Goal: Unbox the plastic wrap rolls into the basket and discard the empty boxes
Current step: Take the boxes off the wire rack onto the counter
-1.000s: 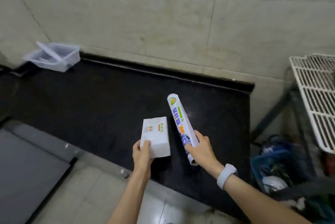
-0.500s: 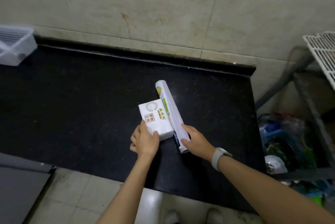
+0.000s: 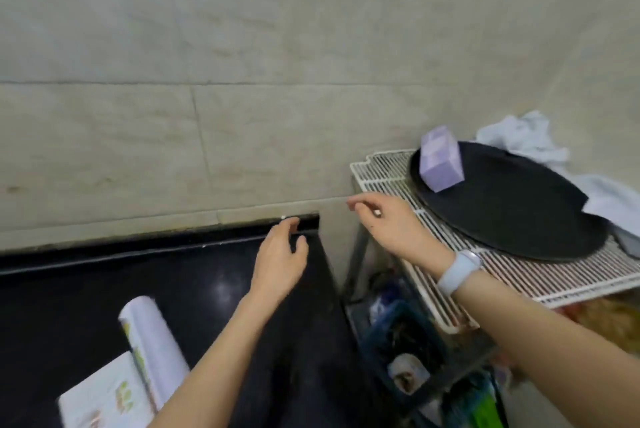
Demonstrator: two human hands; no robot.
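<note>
Roll (image 3: 152,341) lying on desk (image 3: 86,289), bottom-left of view, tilted, near end resting against white box (image 3: 104,396). Touching, or at least overlapping; blur makes exact contact hard to call. Both well clear of either hand. Basket not in view.

Handling guess: roll light, stiff along its length, printed sleeve probably slick, so likely to roll or slip if nudged. Best taken around mid-length with a full wrap of fingers, not by the ends. Box looks like thin card: light, crushable, easy to grab by an edge or flatten for discard.

Left hand (image 3: 280,254) raised over far right corner of desk, palm down, fingers loosely curled, thumb apart, holding nothing. Right hand (image 3: 384,220) out past desk edge, at front corner of wire shelf (image 3: 519,275), fingers loosely bunched near thumb. Small pale speck at fingertips; cannot tell if pinching something. White band on right wrist.

On shelf: dark round tray (image 3: 512,213) with purple box (image 3: 441,164) on it, crumpled cloth (image 3: 519,137) behind. Bin (image 3: 401,348) of clutter below shelf, likely discard spot.
</note>
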